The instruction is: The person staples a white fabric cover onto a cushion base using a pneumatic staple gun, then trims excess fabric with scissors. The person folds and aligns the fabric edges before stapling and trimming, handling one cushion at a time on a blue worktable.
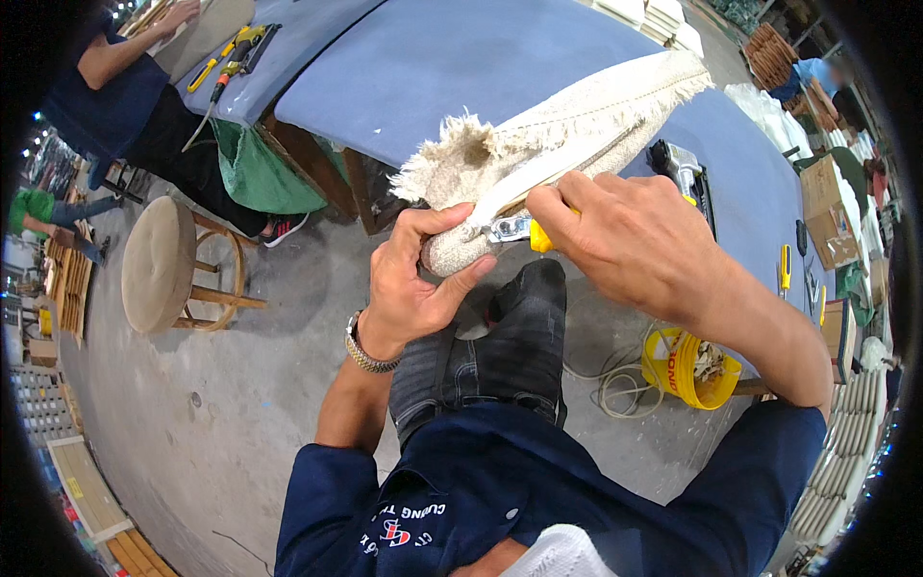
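A long cream upholstery piece [586, 120] with frayed fabric edges slants from my hands across the blue table. My left hand [409, 274], with a metal watch at its wrist, pinches the rounded near end of that piece between thumb and fingers. My right hand [635, 231] is closed around a yellow-handled tool [511, 229] whose silver metal head touches the fabric beside my left fingers. The right hand covers most of the handle, so its exact kind cannot be made out. Just beyond that hand, a silver-and-black staple gun [681, 168] lies on the table.
The blue-topped table [423, 87] spans the far side. A yellow bucket of scraps [687, 370] and a coiled hose [615, 385] are at right. A round padded stool [165, 266] stands left. A co-worker [120, 96] is at the far left, near another air tool [240, 58].
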`<action>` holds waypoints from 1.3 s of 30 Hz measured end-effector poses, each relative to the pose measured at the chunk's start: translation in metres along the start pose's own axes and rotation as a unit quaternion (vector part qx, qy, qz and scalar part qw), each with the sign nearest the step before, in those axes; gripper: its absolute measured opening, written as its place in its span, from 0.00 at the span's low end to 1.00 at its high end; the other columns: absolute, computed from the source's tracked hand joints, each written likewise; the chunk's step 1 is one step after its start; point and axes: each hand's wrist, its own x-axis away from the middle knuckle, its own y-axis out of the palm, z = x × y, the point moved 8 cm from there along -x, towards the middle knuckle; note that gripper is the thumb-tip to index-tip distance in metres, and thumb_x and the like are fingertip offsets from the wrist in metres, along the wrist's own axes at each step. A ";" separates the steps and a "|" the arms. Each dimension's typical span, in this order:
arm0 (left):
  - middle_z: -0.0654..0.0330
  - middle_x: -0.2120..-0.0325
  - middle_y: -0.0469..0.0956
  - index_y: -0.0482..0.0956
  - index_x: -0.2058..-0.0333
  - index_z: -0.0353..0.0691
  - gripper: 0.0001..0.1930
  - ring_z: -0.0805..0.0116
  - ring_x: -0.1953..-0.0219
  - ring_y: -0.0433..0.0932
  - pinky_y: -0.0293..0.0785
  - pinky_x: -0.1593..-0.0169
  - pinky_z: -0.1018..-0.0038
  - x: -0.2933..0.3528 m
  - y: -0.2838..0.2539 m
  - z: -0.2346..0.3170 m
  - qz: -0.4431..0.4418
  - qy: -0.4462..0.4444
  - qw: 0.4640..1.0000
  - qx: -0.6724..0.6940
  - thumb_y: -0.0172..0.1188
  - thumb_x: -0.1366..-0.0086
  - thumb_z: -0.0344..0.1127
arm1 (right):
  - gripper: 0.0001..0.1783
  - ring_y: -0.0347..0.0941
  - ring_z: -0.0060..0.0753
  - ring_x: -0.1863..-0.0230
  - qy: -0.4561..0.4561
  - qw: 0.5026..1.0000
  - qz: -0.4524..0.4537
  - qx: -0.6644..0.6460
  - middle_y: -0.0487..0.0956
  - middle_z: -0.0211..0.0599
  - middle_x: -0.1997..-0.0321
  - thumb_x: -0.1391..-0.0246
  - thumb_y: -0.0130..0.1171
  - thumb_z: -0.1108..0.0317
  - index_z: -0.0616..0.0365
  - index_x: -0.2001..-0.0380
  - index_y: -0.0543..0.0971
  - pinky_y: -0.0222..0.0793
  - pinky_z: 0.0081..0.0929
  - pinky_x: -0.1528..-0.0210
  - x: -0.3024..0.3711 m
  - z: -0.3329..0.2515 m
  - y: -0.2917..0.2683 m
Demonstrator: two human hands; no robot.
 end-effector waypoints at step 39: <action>0.43 0.24 0.48 0.47 0.24 0.39 0.50 0.41 0.22 0.42 0.39 0.22 0.53 -0.004 0.010 -0.052 -0.016 -0.046 0.995 -0.085 0.67 0.33 0.54 | 0.32 0.66 0.39 0.30 0.474 0.701 0.328 -0.420 0.69 0.48 0.29 0.24 0.39 0.51 0.65 0.30 0.66 0.62 0.39 0.30 0.201 0.324 0.186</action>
